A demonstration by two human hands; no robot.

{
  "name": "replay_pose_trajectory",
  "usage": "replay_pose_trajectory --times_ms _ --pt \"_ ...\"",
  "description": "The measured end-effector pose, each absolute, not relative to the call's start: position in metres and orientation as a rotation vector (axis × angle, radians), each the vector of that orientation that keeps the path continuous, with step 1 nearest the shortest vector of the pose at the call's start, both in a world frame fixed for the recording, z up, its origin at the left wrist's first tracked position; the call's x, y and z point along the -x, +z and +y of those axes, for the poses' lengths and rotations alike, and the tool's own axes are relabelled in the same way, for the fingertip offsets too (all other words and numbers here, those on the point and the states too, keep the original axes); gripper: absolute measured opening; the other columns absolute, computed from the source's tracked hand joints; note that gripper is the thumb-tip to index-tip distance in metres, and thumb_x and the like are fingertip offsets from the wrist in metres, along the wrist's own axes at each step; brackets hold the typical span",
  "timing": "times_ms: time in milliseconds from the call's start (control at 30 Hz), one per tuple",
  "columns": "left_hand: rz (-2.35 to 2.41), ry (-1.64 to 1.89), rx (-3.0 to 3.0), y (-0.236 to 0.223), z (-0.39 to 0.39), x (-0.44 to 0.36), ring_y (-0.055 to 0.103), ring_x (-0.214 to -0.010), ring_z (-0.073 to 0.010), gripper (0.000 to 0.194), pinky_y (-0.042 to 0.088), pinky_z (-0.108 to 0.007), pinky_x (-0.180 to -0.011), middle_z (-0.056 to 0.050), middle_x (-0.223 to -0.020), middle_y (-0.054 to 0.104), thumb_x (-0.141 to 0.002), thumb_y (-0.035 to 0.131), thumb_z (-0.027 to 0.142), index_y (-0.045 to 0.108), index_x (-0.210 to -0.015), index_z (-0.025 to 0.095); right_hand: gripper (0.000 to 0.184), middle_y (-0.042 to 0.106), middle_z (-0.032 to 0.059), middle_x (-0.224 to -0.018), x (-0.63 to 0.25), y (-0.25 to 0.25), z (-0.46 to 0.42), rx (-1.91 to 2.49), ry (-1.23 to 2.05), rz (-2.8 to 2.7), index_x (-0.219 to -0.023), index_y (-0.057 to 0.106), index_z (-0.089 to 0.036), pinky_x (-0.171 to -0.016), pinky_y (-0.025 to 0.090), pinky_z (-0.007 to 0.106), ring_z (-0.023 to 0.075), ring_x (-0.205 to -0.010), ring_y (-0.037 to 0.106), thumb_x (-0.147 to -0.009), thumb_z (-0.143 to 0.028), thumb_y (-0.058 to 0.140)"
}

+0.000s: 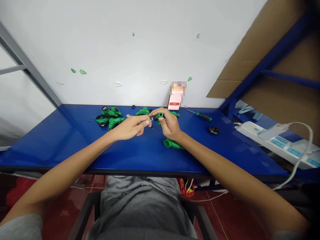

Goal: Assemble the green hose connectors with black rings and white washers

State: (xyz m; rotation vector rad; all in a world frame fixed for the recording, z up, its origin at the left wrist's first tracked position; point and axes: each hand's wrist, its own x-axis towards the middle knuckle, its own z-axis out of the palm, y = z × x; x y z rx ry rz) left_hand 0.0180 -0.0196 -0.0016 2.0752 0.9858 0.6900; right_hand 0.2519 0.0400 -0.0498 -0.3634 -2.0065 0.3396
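My right hand (171, 126) is closed around a green plastic fitting (160, 115), whose round open end faces me. My left hand (131, 127) meets it from the other side, with thumb and forefinger pinched on a thin, shiny metal piece (151, 119) touching the fitting's dark end. The exact kind of this piece is too small to tell. Under my right wrist lies a larger green pipe fitting (173, 144) with a wide open mouth. Behind my hands, more green fittings (143, 111) are partly hidden.
Several green fittings with black caps (110, 116) are heaped at the left on the blue table (75, 140). A white ring (128, 115) lies nearby. A phone (175, 100) leans on the wall. To the right are a screwdriver (203, 116), a black round object (213, 130) and a power strip (275, 141).
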Motion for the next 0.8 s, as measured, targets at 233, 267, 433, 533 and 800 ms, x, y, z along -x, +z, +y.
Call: replay_pose_trajectory --times_ms 233,267,433,533,800 --pt "1.212 0.812 -2.220 -0.009 -0.020 -0.026 0.044 -0.056 -0.0147 0.032 0.033 -0.027 -0.065 0.004 -0.060 0.047 -0.107 0.047 0.040 0.066 -0.090 0.020 0.043 0.079 0.0114 -0.111 -0.243 -0.050 0.030 0.473 0.398 -1.967 -0.116 0.065 -0.026 -0.091 0.059 0.046 0.0268 -0.099 0.075 -0.116 -0.059 0.038" --pt "1.271 0.835 -2.262 -0.011 -0.020 -0.027 0.045 -0.056 -0.0153 0.032 0.033 -0.028 -0.066 0.004 -0.060 0.048 -0.107 0.046 0.038 0.066 -0.090 0.020 0.043 0.079 0.0108 -0.110 -0.241 -0.050 0.029 0.504 0.410 -1.942 -0.116 0.065 -0.026 -0.091 0.059 0.045 0.0262 -0.098 0.075 -0.117 -0.059 0.038" --pt "1.486 0.765 -2.424 -0.018 -0.020 -0.033 0.054 -0.057 -0.0195 0.035 0.036 -0.030 -0.068 0.000 -0.062 0.056 -0.112 0.041 0.033 0.073 -0.104 0.021 0.044 0.081 0.0084 -0.106 -0.236 -0.048 0.026 0.550 0.432 -1.892 -0.110 0.066 -0.025 -0.088 0.057 0.041 0.0237 -0.093 0.075 -0.117 -0.058 0.039" --pt "1.648 0.596 -2.521 -0.018 -0.022 -0.036 0.068 -0.067 -0.0252 0.039 0.044 -0.031 -0.072 -0.005 -0.072 0.069 -0.113 0.038 0.030 0.074 -0.124 0.021 0.045 0.081 0.0076 -0.103 -0.237 -0.047 0.028 0.559 0.480 -1.888 -0.109 0.066 -0.024 -0.086 0.057 0.040 0.0231 -0.090 0.076 -0.117 -0.059 0.040" --pt "1.888 0.244 -2.751 -0.016 -0.025 -0.042 0.080 -0.090 -0.0322 0.056 0.057 -0.040 -0.088 -0.016 -0.114 0.082 -0.107 0.043 0.019 0.055 -0.161 0.023 0.046 0.081 0.0063 -0.100 -0.236 -0.046 0.040 0.597 0.541 -1.883 -0.109 0.065 -0.024 -0.081 0.058 0.037 0.0211 -0.081 0.074 -0.114 -0.064 0.044"
